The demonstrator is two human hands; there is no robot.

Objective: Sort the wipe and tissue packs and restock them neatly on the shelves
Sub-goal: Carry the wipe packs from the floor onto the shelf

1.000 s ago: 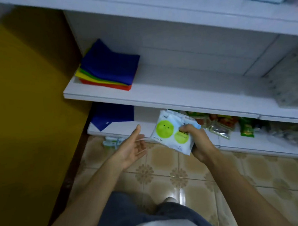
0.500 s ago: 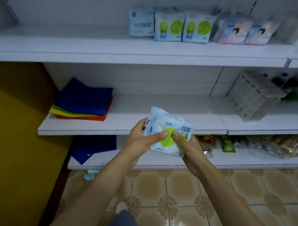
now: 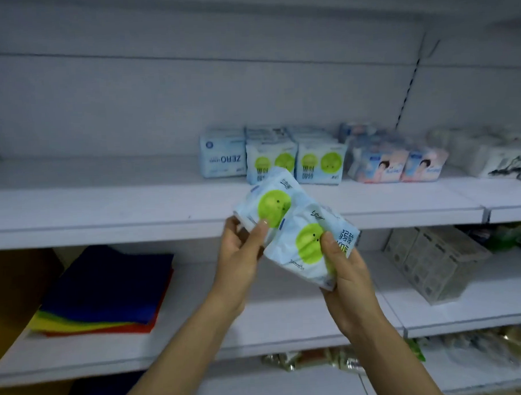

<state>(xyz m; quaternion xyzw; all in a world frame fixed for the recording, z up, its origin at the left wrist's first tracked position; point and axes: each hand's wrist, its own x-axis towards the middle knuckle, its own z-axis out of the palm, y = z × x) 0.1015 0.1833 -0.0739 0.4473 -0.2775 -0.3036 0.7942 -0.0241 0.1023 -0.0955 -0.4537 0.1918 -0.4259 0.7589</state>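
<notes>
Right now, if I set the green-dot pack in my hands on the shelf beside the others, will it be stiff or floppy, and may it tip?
Probably soft: the green-dot pack looks wrinkled where the left hand and right hand grip it. Probably light, since fingers alone hold it. Likely stable: similar packs stand upright on the shelf.

Four green-dot packs (image 3: 271,164) (image 3: 322,164) (image 3: 274,207) (image 3: 303,246); one ZERO pack (image 3: 223,157); two baby-face packs (image 3: 380,166) (image 3: 425,164); one cloth stack (image 3: 114,287).
</notes>
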